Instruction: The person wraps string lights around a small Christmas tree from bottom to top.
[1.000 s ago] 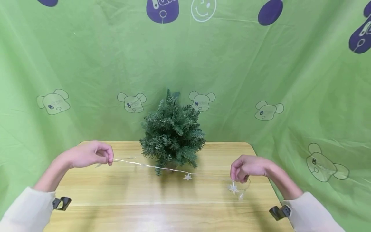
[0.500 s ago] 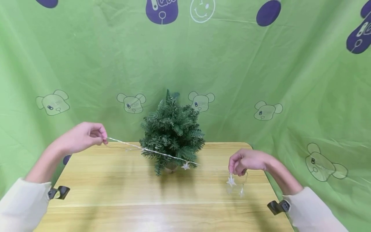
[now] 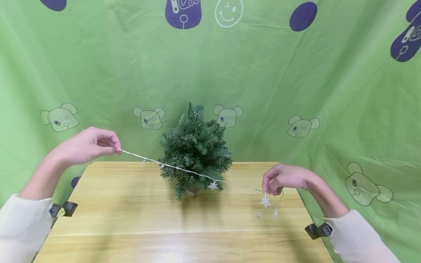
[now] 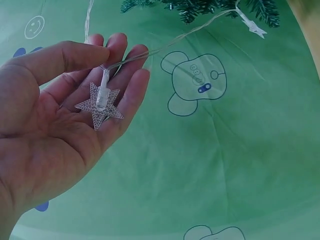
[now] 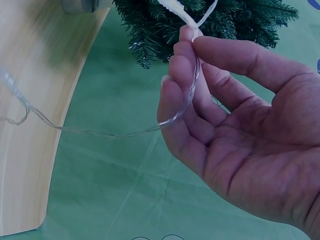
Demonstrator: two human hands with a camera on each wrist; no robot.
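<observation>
A string of star lights (image 3: 185, 170) runs slanting down from left to right, crossing in front of a small green Christmas tree (image 3: 197, 146). My left hand (image 3: 90, 146) pinches the wire between thumb and fingers; a clear star (image 4: 100, 106) hangs over its palm in the left wrist view. On the other side my right hand (image 3: 286, 179) pinches the string lower down, with a star (image 3: 265, 201) dangling under its fingertips. Another star (image 3: 213, 185) hangs from the middle stretch, overlapping the lower branches. In the right wrist view a loop of thin wire (image 5: 115, 135) trails from the fingers.
The tree stands toward the back of a light wooden table (image 3: 148, 219). Behind and beside it hangs a green cloth (image 3: 263, 73) printed with bear heads. Black camera mounts (image 3: 319, 231) sit at both sleeve cuffs.
My left hand has risen and moved left, lifting its end of the string, which now crosses the tree higher up. My right hand has risen slightly.
</observation>
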